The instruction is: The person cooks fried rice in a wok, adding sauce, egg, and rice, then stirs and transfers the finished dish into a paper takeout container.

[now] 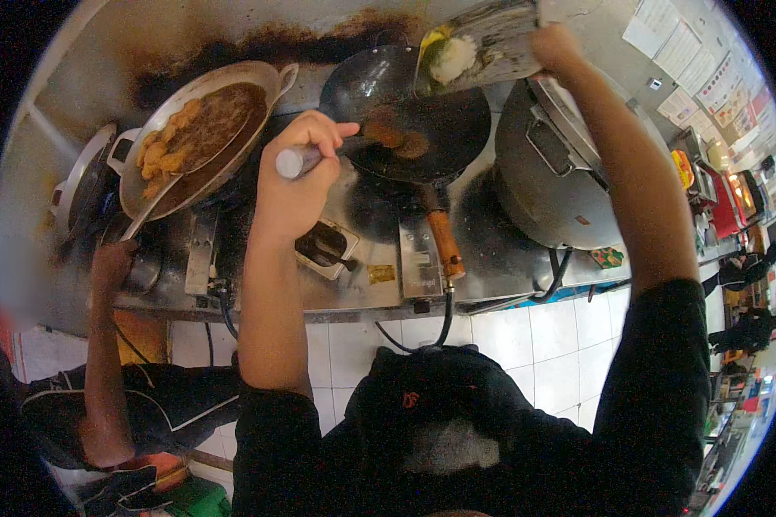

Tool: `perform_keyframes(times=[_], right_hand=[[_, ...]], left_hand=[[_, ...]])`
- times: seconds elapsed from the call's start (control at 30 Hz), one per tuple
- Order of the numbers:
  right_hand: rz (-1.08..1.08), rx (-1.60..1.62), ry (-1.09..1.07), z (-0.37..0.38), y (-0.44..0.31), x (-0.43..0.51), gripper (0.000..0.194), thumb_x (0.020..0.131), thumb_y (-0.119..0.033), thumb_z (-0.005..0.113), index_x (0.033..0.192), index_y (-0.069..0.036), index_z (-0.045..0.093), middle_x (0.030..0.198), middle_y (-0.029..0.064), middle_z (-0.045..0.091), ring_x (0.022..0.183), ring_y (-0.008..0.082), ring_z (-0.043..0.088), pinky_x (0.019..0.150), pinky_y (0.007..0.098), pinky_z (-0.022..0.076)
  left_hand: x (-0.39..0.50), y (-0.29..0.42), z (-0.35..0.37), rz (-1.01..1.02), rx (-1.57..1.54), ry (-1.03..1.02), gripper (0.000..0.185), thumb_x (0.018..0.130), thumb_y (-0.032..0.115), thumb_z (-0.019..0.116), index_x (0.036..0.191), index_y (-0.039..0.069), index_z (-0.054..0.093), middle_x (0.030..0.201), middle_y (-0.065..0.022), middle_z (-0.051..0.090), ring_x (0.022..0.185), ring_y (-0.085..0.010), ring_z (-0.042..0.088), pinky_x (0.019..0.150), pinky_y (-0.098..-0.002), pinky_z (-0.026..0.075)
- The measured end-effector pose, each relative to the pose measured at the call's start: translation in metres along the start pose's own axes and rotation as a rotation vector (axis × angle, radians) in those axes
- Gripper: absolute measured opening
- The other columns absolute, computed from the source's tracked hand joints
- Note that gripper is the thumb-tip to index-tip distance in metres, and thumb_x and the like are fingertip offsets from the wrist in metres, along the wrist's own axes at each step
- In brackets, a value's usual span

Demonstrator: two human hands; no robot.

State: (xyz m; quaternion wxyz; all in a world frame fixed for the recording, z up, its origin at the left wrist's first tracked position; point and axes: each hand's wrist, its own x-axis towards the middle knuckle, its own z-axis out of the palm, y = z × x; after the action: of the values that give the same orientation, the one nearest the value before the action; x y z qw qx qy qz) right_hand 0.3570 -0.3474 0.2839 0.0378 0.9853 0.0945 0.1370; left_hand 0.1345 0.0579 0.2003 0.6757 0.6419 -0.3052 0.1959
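Note:
My left hand (301,168) is closed around a utensil's pale, round-ended handle (291,163) at the near rim of a dark wok (452,139); the utensil's far end cannot be made out. Brown sauce or paste (394,139) lies in the wok, which has a wooden handle (445,239). High at the right, my right hand (556,50) grips one end of a rectangular metal tray (504,48), tilted over the wok's far right side. A white mound of food (452,59), with yellow and green beside it, sits at the tray's left end.
On the left, a co-worker's hand (113,262) holds a long ladle (149,210) in a large pan (258,71) of brown liquid and fried pieces. A big lidded pot (556,207) stands right of the wok. A small square container (349,239) with dark contents sits before the wok.

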Motion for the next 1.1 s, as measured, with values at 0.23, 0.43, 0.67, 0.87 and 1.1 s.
perform_keyframes(times=[0.23,0.43,0.67,0.87,1.1], right_hand=[[-0.082,-0.06,0.171,0.06,-0.178,-0.014,0.051,0.093,-0.009,0.046,0.143,-0.007,0.036,0.1,0.0228,0.067,0.09,0.0416,0.068,0.077,0.0498,0.0558],[-0.323,-0.219,0.344,0.032,-0.181,-0.022,0.057,0.092,-0.01,0.047,0.147,-0.013,0.032,0.101,0.0177,0.063,0.088,0.0385,0.068,0.074,0.0472,0.0568],[-0.318,-0.179,0.277,0.068,-0.151,-0.038,0.056,0.09,-0.008,0.047,0.144,-0.015,0.034,0.108,0.0146,0.062,0.101,0.0342,0.064,0.08,0.0439,0.0557],[-0.335,-0.168,0.289,0.069,-0.149,-0.047,0.056,0.09,-0.009,0.047,0.144,-0.015,0.035,0.11,0.0142,0.061,0.101,0.0343,0.063,0.083,0.0433,0.0547],[-0.224,-0.047,0.259,0.058,-0.151,-0.048,0.054,0.09,-0.006,0.046,0.143,-0.012,0.036,0.11,0.0174,0.062,0.098,0.0355,0.065,0.081,0.0442,0.055]], left_hand=[[-0.002,-0.001,-0.021,-0.006,0.009,-0.194,0.02,0.07,-0.014,0.052,0.075,0.005,0.046,0.085,-0.0045,0.046,0.104,-0.0285,0.06,0.1,-0.0448,0.044],[-0.012,0.0,-0.033,0.002,0.024,-0.168,0.02,0.069,-0.013,0.052,0.074,0.006,0.047,0.085,-0.0047,0.044,0.102,-0.0263,0.058,0.101,-0.0483,0.043],[-0.025,0.008,-0.029,-0.006,0.02,-0.183,0.022,0.069,-0.015,0.052,0.074,0.006,0.047,0.088,-0.0056,0.044,0.108,-0.0311,0.058,0.098,-0.0459,0.043],[-0.03,0.004,-0.022,0.009,0.051,-0.177,0.022,0.071,-0.012,0.055,0.075,0.007,0.045,0.088,-0.0053,0.044,0.11,-0.0328,0.059,0.094,-0.0422,0.043],[-0.042,0.013,0.002,-0.019,0.072,-0.115,0.022,0.074,-0.008,0.058,0.074,0.008,0.044,0.09,-0.0053,0.046,0.112,-0.0317,0.058,0.097,-0.0437,0.04]])
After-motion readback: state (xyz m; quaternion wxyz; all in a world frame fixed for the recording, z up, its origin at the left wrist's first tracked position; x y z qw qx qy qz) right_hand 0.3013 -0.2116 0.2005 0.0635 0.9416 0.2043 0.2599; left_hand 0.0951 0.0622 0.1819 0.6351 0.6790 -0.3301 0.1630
